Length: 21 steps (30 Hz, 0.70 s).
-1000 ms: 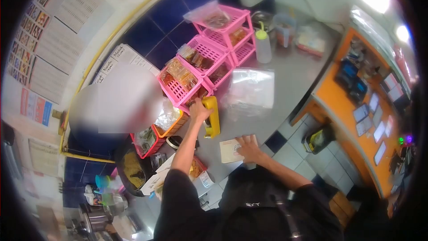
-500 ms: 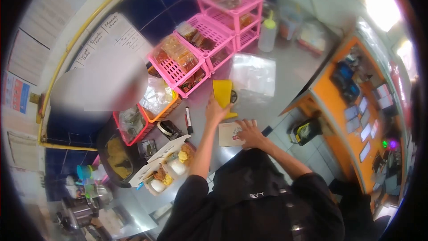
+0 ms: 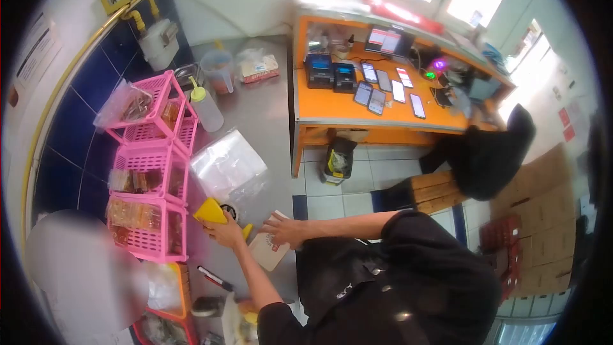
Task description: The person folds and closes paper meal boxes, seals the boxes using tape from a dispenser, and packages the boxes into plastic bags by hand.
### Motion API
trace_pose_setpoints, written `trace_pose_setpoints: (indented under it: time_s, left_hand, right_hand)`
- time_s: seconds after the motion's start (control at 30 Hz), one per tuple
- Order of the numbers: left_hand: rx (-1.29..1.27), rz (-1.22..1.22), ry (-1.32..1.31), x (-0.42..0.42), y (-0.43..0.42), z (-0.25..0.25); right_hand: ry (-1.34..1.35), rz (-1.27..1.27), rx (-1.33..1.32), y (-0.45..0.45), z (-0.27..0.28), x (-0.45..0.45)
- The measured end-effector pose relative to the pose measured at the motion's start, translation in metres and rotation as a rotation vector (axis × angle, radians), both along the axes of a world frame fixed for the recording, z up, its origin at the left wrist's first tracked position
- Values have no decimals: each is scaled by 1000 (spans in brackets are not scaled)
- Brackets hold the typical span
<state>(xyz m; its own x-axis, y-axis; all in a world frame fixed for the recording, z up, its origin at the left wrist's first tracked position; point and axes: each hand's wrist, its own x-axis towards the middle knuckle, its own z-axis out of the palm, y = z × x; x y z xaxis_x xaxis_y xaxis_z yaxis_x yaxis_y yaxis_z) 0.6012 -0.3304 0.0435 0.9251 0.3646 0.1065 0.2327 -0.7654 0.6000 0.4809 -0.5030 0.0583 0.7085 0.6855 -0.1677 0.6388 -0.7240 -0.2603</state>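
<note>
My left hand (image 3: 225, 231) is closed round the near side of a yellow tape dispenser (image 3: 209, 208), which has a dark round hub at its side. Just to the right, my right hand (image 3: 284, 230) lies with fingers spread on a small brown cardboard box (image 3: 268, 257) with a red print on its lid. The box sits on the steel counter by its edge, close to my body. Beyond the dispenser lies a stack of clear plastic bags (image 3: 228, 161). A black-and-red marker (image 3: 215, 278) rests nearer to me on the left.
Pink baskets (image 3: 150, 233) with packed sachets line the wall on the left. A squeeze bottle (image 3: 207, 110) and a jug (image 3: 218, 71) stand farther back. Across the aisle is an orange desk (image 3: 332, 105) with several phones. A person in black (image 3: 495, 156) is at right.
The view has swung to the right, bringing the orange desk and the person in black into sight. My left hand stays on the tape dispenser and my right hand on the box.
</note>
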Motion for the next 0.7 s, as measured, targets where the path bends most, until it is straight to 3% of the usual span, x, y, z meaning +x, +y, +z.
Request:
trace_pose_setpoints:
  time_s: [0.07,0.17,0.23,0.27,0.33,0.37,0.43,0.47,0.53,0.57,0.6,0.63,0.67,0.7]
  left_hand:
    - [-17,-2,118,4,8,-2]
    - [-60,-105,-107,20,40,-53]
    - [-425,-175,-327,18,65,-70]
    - [-415,-163,-334,15,79,-76]
    - [-745,-241,-219,12,103,-87]
    - [-736,-210,-229,17,113,-94]
    - [-6,-216,16,5,153,-115]
    - [161,-58,-38,-31,126,-34]
    - [207,155,-275,-58,132,-13]
    - [-114,166,-341,-75,126,12]
    - [-414,260,-363,-84,120,1]
    - [-469,268,-331,-92,126,-32]
    - [-953,288,-146,-98,117,-29]
    - [-1038,273,-90,-106,98,-16]
  right_hand:
    - [38,-18,60,-1,-2,-2]
    - [61,5,34,-2,12,2]
    - [32,4,69,-1,6,0]
    - [1,-7,100,-3,2,0]
    - [7,10,79,-4,9,2]
    - [19,23,50,-5,14,3]
    - [1,24,78,-8,1,5]
    - [-18,-3,105,-6,-7,4]
    - [-7,29,185,-10,-14,6]
    - [-22,34,208,-13,-12,6]
    - [-32,27,237,-13,-7,5]
    - [-36,51,210,-13,-6,7]
    - [-49,55,178,-13,-6,9]
    - [-19,123,200,-11,-9,9]
